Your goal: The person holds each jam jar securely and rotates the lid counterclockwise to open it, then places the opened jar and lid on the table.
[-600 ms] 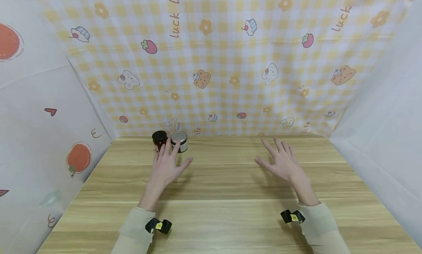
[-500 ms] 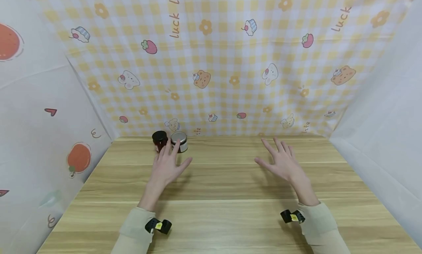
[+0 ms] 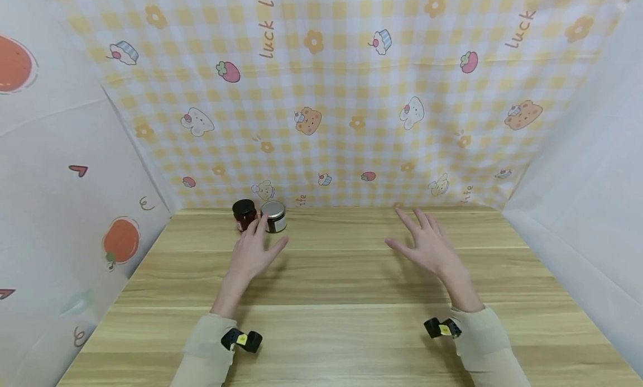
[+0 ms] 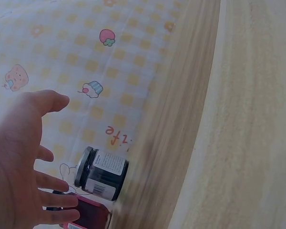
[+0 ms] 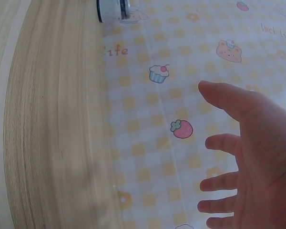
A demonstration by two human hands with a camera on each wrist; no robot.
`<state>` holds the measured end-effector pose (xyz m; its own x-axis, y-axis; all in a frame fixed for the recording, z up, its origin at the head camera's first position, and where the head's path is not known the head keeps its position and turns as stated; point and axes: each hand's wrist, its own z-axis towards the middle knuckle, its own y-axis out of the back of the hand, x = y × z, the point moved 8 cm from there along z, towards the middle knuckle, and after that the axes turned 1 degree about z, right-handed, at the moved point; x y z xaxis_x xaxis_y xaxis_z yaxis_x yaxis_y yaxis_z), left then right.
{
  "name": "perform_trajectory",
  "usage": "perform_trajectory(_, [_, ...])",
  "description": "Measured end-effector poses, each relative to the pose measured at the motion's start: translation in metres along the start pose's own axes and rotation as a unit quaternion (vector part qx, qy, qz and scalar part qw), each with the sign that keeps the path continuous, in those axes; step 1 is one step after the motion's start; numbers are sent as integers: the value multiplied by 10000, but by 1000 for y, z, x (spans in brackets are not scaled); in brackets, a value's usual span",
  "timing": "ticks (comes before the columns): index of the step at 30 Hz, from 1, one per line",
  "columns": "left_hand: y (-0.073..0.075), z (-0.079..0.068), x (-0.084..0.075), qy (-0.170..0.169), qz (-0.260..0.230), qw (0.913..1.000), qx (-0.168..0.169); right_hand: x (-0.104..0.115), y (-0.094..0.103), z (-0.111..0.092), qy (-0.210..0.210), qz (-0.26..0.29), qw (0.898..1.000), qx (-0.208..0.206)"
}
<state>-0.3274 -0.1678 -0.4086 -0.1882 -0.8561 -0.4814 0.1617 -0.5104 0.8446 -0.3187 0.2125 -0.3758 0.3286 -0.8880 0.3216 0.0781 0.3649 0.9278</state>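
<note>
Two jars stand side by side at the back left of the table. One is a dark red jar with a black lid (image 3: 244, 213); the other is a dark jar with a silver lid and white label (image 3: 274, 217). My left hand (image 3: 249, 253) hovers over the table just in front of them, fingers spread, its fingertips overlapping both jars in the head view. In the left wrist view the labelled jar (image 4: 105, 174) shows its barcode, and the red jar (image 4: 91, 212) is partly behind the fingers. My right hand (image 3: 429, 247) hovers at the right, fingers spread, holding nothing.
The wooden table (image 3: 331, 331) meets a yellow checked cloth (image 3: 341, 96) hanging along its back edge. White cloth walls (image 3: 577, 208) close in both sides. A small black camera (image 3: 242, 339) is strapped to each wrist.
My left fingers have drawn back slightly and bent a little, uncovering more of the silver-lidded jar. The right hand has shifted slightly left. Both jars stay in place.
</note>
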Motion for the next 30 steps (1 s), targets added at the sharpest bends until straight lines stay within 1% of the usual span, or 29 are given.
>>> perform_trajectory(10, [-5,6,7,211,-408,9989,-3,1,2,3,-5,146,9999,-60])
perform_trajectory(21, [-13,13,13,439,-708,9964,177,8,2,8,56,268,9996,-108])
perform_trajectory(30, [-12,20,20,472,-1108,9927,48,16,1,15,193,221,9995,-131])
